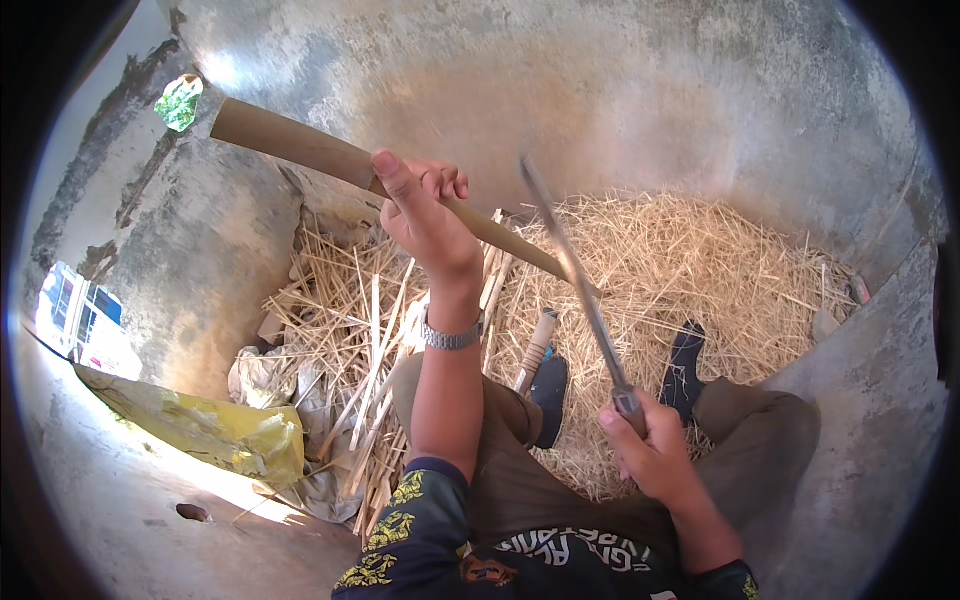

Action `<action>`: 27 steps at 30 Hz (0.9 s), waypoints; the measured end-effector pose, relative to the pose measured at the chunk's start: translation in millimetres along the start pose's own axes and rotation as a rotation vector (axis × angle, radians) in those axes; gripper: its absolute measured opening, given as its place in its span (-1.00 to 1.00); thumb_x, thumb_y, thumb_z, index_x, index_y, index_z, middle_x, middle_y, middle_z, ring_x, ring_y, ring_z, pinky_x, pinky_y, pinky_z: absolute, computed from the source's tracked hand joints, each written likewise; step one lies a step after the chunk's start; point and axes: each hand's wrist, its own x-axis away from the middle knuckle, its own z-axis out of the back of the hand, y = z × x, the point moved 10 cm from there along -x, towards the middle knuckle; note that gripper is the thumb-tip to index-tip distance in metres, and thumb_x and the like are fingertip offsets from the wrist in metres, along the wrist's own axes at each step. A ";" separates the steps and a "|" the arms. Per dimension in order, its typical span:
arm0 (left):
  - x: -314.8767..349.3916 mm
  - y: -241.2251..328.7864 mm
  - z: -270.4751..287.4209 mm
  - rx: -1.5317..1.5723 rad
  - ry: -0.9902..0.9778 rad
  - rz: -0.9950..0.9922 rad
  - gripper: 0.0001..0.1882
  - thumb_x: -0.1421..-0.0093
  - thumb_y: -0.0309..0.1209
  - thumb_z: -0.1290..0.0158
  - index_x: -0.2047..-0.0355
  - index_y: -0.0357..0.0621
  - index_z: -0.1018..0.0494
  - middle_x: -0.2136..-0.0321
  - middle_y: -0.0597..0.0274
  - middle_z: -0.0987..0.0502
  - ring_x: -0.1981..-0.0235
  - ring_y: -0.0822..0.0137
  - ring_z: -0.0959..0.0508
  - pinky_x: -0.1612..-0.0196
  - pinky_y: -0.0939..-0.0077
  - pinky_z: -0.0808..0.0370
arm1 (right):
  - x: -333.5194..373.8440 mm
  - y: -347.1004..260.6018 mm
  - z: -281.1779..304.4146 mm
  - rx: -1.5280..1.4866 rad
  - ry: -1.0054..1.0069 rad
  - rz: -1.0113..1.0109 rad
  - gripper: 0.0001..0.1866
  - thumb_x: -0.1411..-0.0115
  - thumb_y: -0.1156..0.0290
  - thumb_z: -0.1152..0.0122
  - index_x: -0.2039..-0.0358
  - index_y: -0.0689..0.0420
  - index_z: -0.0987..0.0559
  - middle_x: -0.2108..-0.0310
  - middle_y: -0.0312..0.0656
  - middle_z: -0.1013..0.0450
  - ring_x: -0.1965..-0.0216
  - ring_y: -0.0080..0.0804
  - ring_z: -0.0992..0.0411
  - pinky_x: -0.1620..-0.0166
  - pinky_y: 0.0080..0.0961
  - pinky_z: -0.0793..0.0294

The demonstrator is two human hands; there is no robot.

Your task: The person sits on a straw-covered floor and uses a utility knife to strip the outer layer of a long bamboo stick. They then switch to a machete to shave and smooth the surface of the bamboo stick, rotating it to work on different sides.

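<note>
A long bamboo pole (pixel 290 138) slants across the middle, from the upper left down toward the right. My left hand (pixel 428 215) is closed around it near its middle, thumb to one side and fingers to the other. In my right hand (pixel 650 445) is the handle of a long-bladed knife (pixel 590 315), its tip pointing up and away. The blade crosses the pole's lower right end; whether it touches or only passes in front, I cannot tell.
Straw-like shavings (pixel 690 270) pile between my legs and the far wall (pixel 640 90). Split bamboo strips (pixel 370 330) lie to the left, by a yellow plastic sheet (pixel 240 440). Another tool with a wrapped handle (pixel 538 345) stands beside my dark-socked foot (pixel 549 400).
</note>
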 end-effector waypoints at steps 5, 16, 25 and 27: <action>-3.8 -2.2 7.5 -0.017 0.010 0.009 -0.32 -0.40 0.26 0.14 0.65 0.00 -0.11 0.60 0.30 -0.20 0.49 0.37 -0.26 0.37 0.44 -0.33 | -6.3 14.0 -1.0 0.018 -0.071 -0.178 -0.75 -0.38 0.26 -0.20 0.32 0.17 -0.45 0.68 -0.42 -0.32 0.76 -0.73 -0.26 0.67 -0.68 -0.28; -2.0 -1.5 4.9 0.041 -0.015 -0.100 -0.35 -0.38 0.22 0.08 0.58 -0.08 -0.23 0.65 0.33 -0.25 0.60 0.42 -0.32 0.44 0.43 -0.40 | -10.2 23.1 2.0 -0.020 -0.073 -0.200 -0.74 -0.35 0.22 -0.27 0.30 0.17 -0.51 0.68 -0.48 -0.30 0.72 -0.76 -0.23 0.64 -0.65 -0.19; -0.6 -0.4 -2.1 -0.014 -0.038 -0.102 -0.33 -0.36 0.29 0.14 0.58 -0.04 -0.19 0.64 0.32 -0.24 0.59 0.41 -0.31 0.44 0.45 -0.39 | -0.1 2.8 2.0 -0.005 0.025 -0.044 -0.72 -0.35 0.22 -0.26 0.32 0.19 -0.51 0.65 -0.48 -0.28 0.57 -0.80 -0.15 0.51 -0.64 -0.15; 1.3 -0.4 -1.3 -0.047 -0.019 -0.094 -0.33 -0.36 0.31 0.16 0.58 -0.01 -0.17 0.64 0.32 -0.23 0.58 0.41 -0.29 0.43 0.46 -0.38 | -4.1 11.2 -2.5 0.046 -0.003 -0.068 -0.72 -0.35 0.22 -0.26 0.32 0.19 -0.50 0.65 -0.49 -0.28 0.59 -0.80 -0.15 0.53 -0.65 -0.14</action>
